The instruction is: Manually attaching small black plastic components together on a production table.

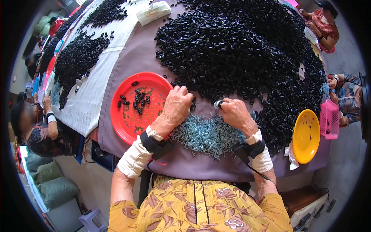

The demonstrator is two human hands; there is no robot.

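My left hand (177, 103) is closed at the right rim of a red round tray (119, 125), with a small black plastic piece (193, 106) showing at its fingertips. Several similar black pieces lie in the tray. A short gap away, my right hand (236, 113) is wrapped round a small tool with a pale and black end (218, 104), pointing toward the left hand; most of it is hidden in the fist. Between and below both hands spreads a heap of tiny blue-silver pieces (208, 135), which look like small springs. Beyond them rises a large pile of black plastic pieces (228, 50).
A yellow oval plate (306, 135) and a pink basket (329, 120) sit at the table's right edge. On the left, white cloth (110, 65) carries more black piles. Other people (42, 127) work around the table. Cables run from my wrist bands (152, 143).
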